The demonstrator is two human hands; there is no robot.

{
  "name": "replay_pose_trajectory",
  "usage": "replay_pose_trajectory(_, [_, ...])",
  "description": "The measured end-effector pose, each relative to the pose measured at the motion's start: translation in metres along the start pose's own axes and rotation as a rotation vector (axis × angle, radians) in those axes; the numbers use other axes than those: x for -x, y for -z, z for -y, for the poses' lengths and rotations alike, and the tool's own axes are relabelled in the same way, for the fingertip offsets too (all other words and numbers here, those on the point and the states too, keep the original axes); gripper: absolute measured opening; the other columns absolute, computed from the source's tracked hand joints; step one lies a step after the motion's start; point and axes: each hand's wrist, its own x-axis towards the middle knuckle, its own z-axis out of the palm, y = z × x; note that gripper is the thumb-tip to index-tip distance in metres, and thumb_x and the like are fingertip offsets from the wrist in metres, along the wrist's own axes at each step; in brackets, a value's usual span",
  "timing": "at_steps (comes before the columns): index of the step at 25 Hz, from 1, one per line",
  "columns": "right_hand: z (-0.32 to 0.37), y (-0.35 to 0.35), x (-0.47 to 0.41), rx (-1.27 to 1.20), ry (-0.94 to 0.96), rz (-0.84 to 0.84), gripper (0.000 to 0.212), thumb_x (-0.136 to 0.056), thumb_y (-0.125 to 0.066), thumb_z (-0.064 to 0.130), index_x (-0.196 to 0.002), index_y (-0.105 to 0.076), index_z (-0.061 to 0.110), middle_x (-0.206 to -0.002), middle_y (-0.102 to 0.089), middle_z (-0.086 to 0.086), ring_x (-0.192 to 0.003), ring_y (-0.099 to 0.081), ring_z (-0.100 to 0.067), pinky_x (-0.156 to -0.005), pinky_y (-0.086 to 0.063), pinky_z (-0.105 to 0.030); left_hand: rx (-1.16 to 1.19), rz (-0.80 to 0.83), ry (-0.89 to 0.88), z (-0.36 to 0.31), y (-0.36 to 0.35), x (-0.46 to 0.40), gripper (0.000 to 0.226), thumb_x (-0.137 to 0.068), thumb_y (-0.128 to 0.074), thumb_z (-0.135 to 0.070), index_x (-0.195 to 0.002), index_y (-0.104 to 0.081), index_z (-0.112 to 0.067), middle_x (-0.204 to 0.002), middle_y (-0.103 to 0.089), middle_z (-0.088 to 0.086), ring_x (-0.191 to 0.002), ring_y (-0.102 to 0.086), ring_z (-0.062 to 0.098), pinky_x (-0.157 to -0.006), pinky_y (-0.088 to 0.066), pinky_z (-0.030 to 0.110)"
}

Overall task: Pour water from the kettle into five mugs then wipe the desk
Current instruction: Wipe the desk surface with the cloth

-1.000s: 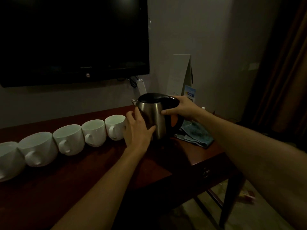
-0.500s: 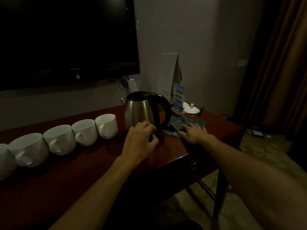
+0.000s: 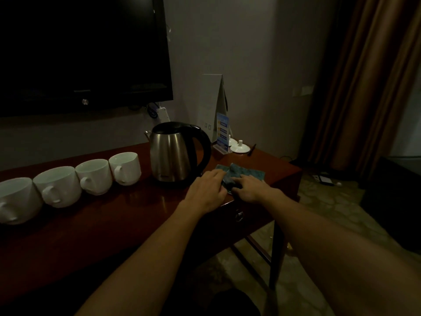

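- The cloth (image 3: 241, 175), a bluish-green rag, lies partly bunched on the right end of the desk (image 3: 114, 215), just to the right of the kettle (image 3: 175, 153) and near the front edge.
- The left hand (image 3: 206, 190) rests on the cloth's left edge with fingers bent over it; the dim light hides whether they pinch the fabric or only press it, so I cannot tell its hold.
- The right hand (image 3: 250, 187) lies on the near part of the cloth, fingers curled down into the folds, and looks to be gathering it.
- The cloth is judged light, soft and limp: it will fold and drag, not slide as 1 piece, so bunching it into a pad under a flat palm should serve better than a corner pinch.
- The desk top is glossy wood, so a damp cloth should glide easily.
- 4 white mugs (image 3: 124, 167) stand in a row left of the kettle, each just beside the next; a 5th is not in view.
- The mugs are ceramic, likely holding water, and would tip or chip if knocked; wiping should skirt them.
- The kettle is steel, upright, handle to the right, and is judged heavier.
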Motion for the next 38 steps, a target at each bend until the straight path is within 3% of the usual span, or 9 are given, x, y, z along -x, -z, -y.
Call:
replay_pose_trajectory(2, [-0.004,0.000,0.003,-0.008,0.017,0.009,0.051,-0.100,-0.039,0.048,-0.150,-0.032,0.039,-0.159,-0.029,-0.007,-0.146,-0.025,-0.033,-0.115,-0.021,-0.060,0.022,0.058,0.019,-0.003,-0.006,-0.014,0.052,-0.101,-0.040,-0.030,-0.151,-0.036,-0.015,-0.158,-0.034,0.004,-0.143,-0.033,0.020,-0.115,-0.031,0.043])
replay_pose_trajectory(5, [-0.015,0.004,0.014,-0.079,0.061,0.019,0.050,-0.099,-0.047,0.038,-0.148,-0.038,0.037,-0.160,-0.029,-0.003,-0.144,-0.030,-0.030,-0.116,-0.028,-0.048,-0.077,0.076,0.009,-0.004,-0.018,-0.032,0.046,-0.103,-0.036,-0.038,-0.142,-0.049,-0.018,-0.156,-0.038,0.001,-0.144,-0.031,0.018,-0.114,-0.032,0.048])
replay_pose_trajectory(8, [-0.022,0.000,0.012,-0.311,-0.001,-0.142,0.049,-0.097,-0.046,0.033,-0.145,-0.047,0.030,-0.152,-0.045,-0.001,-0.135,-0.045,-0.026,-0.105,-0.038,-0.035,-0.001,0.159,0.077,-0.002,-0.026,-0.042,0.043,-0.102,-0.032,-0.044,-0.130,-0.058,-0.023,-0.142,-0.054,0.003,-0.129,-0.049,0.023,-0.102,-0.041,0.046])
replay_pose_trajectory(12, [-0.015,-0.012,0.006,-0.167,0.037,-0.164,0.048,-0.105,-0.028,0.040,-0.151,-0.037,0.028,-0.161,-0.030,-0.004,-0.148,-0.024,-0.028,-0.118,-0.021,-0.049,0.010,0.256,0.129,0.007,-0.020,-0.039,0.048,-0.102,-0.029,-0.050,-0.131,-0.058,-0.026,-0.135,-0.060,0.005,-0.121,-0.056,0.029,-0.097,-0.042,0.046])
replay_pose_trajectory(16, [-0.001,-0.012,0.020,-0.192,0.126,-0.127,0.047,-0.106,-0.031,0.041,-0.151,-0.038,0.029,-0.163,-0.024,-0.002,-0.151,-0.015,-0.024,-0.120,-0.013,-0.053,0.047,0.239,0.123,0.014,-0.011,-0.003,0.045,-0.104,-0.029,-0.046,-0.135,-0.054,-0.026,-0.140,-0.056,0.002,-0.125,-0.053,0.026,-0.102,-0.040,0.047])
replay_pose_trajectory(21, [0.046,-0.020,0.043,-0.178,0.198,-0.101,0.047,-0.104,-0.038,0.045,-0.148,-0.042,0.030,-0.162,-0.027,0.001,-0.150,-0.019,-0.022,-0.120,-0.019,-0.043,-0.104,0.200,0.163,0.027,0.002,0.046,0.048,-0.104,-0.026,-0.046,-0.129,-0.060,-0.024,-0.133,-0.061,0.001,-0.122,-0.054,0.025,-0.107,-0.031,0.051])
replay_pose_trajectory(26, [0.094,-0.032,0.056,-0.156,0.269,-0.091,0.047,-0.102,-0.041,0.046,-0.147,-0.045,0.031,-0.160,-0.031,0.001,-0.148,-0.024,-0.020,-0.116,-0.022,-0.036,-0.101,0.164,0.237,0.051,0.017,0.095,0.044,-0.103,-0.029,-0.047,-0.118,-0.063,-0.024,-0.122,-0.065,0.001,-0.111,-0.059,0.025,-0.101,-0.033,0.053])
replay_pose_trajectory(33, [0.169,-0.050,0.043,-0.015,0.348,-0.043,0.054,-0.099,-0.035,0.059,-0.150,-0.031,0.042,-0.162,-0.028,-0.001,-0.149,-0.023,-0.024,-0.118,-0.020,-0.046,-0.088,0.057,0.279,0.112,0.056,0.175,0.061,-0.096,-0.046,-0.056,-0.149,-0.038,-0.026,-0.153,-0.041,-0.002,-0.140,-0.036,0.017,-0.112,-0.029,0.045])
replay_pose_trajectory(38, [0.218,-0.065,0.032,0.137,0.363,0.000,0.060,-0.094,-0.026,0.070,-0.151,-0.022,0.049,-0.164,-0.018,-0.001,-0.150,-0.015,-0.024,-0.119,-0.012,-0.055,-0.159,0.004,0.441,0.151,0.079,0.225,0.068,-0.091,-0.039,-0.067,-0.148,-0.037,-0.030,-0.153,-0.039,-0.002,-0.138,-0.036,0.018,-0.112,-0.029,0.047])
